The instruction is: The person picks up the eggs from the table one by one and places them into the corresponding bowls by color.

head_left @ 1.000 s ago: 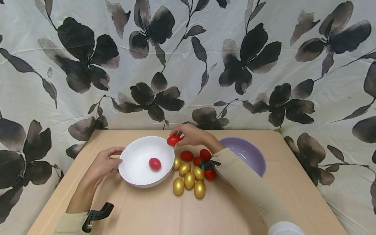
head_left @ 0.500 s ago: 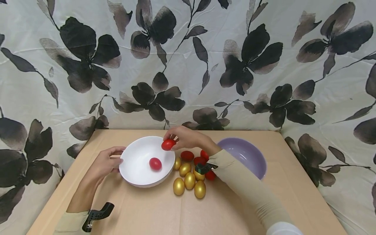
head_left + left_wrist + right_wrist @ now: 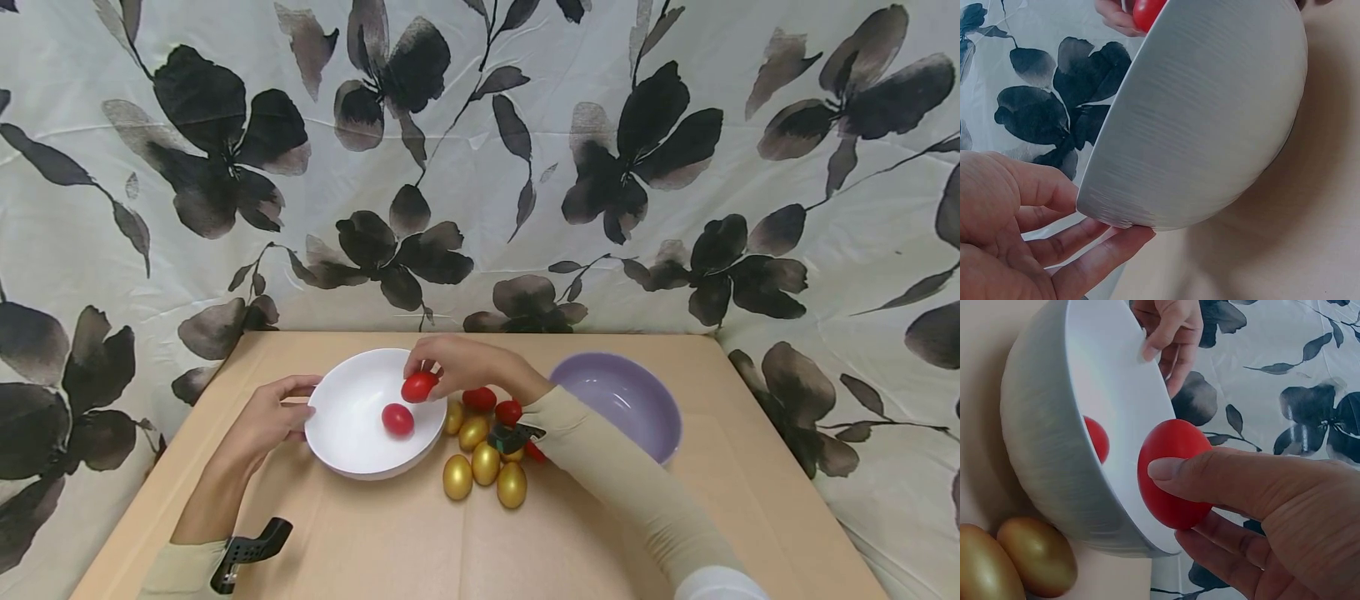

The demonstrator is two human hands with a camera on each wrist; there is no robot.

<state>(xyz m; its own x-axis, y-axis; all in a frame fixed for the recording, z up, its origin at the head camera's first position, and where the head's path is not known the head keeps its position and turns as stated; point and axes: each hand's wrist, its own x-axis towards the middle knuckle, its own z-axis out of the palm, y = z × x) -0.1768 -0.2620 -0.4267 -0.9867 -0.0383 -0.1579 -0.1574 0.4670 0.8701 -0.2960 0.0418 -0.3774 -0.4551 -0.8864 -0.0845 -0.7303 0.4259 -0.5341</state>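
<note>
My right hand [image 3: 457, 364] pinches a red egg [image 3: 1175, 475] between thumb and fingers, above the right inner side of a white bowl [image 3: 341, 408]. Another red egg [image 3: 397, 420] lies inside that bowl. At the bowl's left edge my left hand [image 3: 272, 417] grips the rim; in the left wrist view its fingers [image 3: 1107, 253] press the outside wall from below. Right of the bowl, several gold eggs [image 3: 486, 463] lie on the table, with red eggs [image 3: 478, 399] behind them. My right forearm partly hides this group.
A purple bowl [image 3: 622, 400] stands to the right, partly behind my right sleeve [image 3: 622, 475]. The tan table [image 3: 390, 542] ends at a floral cloth [image 3: 480, 167] hanging behind it. Each wrist carries a black camera mount [image 3: 251, 550].
My right hand has moved left and slightly down with the red egg, from beside the white bowl's rim to over its inside. The left hand stays on the rim.
</note>
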